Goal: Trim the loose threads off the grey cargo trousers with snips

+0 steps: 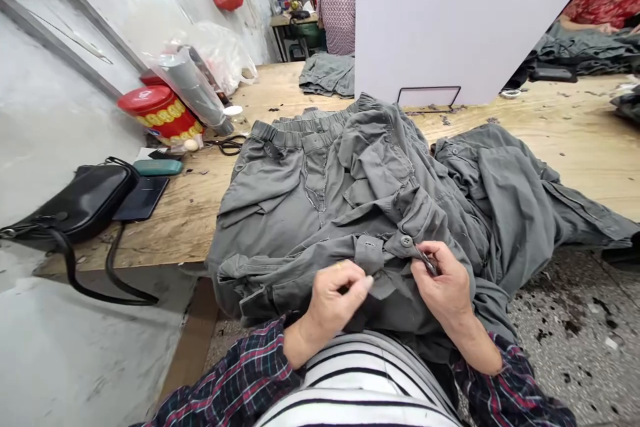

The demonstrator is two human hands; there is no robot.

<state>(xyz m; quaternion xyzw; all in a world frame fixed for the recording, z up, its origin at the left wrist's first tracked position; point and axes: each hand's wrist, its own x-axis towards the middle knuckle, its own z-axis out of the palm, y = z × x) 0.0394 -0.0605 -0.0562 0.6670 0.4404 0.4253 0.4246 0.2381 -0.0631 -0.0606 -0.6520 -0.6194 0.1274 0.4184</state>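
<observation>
Grey trousers (270, 213) lie across the table's near edge, waistband away from me. A strap tab with a buttonhole (369, 248) and a dark button (407, 240) on the cloth are between my hands. My left hand (336, 297) is closed in a pinch just below the tab; whatever its fingertips hold is too small to make out. In my right hand (445, 280), beside the button, is a small dark metal tool that looks like thread snips (429, 263), its tip pointing up and left.
More grey garments (520, 193) lie to the right. On the left are a black handbag (90, 203), a dark flat case (143, 199), a red tin (160, 113) and scissors handles (230, 145). A white board (440, 20) stands behind. Two other people sit beyond.
</observation>
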